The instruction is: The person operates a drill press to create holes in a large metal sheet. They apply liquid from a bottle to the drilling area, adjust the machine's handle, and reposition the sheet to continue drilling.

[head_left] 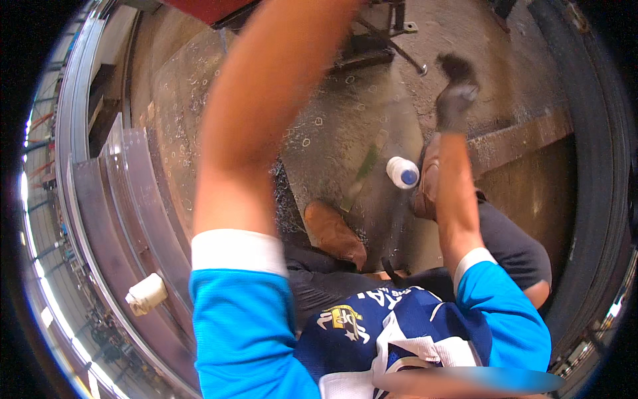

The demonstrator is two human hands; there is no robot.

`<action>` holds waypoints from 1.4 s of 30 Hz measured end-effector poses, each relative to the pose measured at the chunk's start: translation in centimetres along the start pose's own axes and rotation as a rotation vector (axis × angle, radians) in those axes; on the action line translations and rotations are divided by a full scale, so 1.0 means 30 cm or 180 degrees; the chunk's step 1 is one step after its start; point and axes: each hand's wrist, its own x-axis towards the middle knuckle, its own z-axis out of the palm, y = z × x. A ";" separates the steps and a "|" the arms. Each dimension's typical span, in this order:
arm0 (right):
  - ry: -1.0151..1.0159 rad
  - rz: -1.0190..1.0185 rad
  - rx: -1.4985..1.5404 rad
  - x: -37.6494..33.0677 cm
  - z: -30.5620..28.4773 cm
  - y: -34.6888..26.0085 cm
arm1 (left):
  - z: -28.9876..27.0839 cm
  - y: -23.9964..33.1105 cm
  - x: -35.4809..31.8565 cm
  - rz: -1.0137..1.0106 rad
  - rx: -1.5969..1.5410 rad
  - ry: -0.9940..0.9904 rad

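Note:
My left arm (246,133) reaches up past the top edge, close to the camera, so my left hand is out of view. My right hand (457,103), in a grey glove, is low over the floor beyond my right boot (429,176). Motion smears it, but the fingers look curled. A dark, blurred shape (454,64) extends from its far side; its kind cannot be made out. Nearer to me, a white bottle with a blue end (403,173) lies beside that boot, apart from the hand.
My left boot (335,233) rests on a metal plate (332,139) marked with small pale circles. Long steel beams (133,199) run along the left, with a whitish container (147,294) on them. A metal stand (392,40) and a red panel (209,8) are at the far side.

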 end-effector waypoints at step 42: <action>-0.0846 0.0463 0.0773 0.523 -0.187 -0.248 | 0.186 0.021 -1.446 -0.2791 0.0473 -0.0434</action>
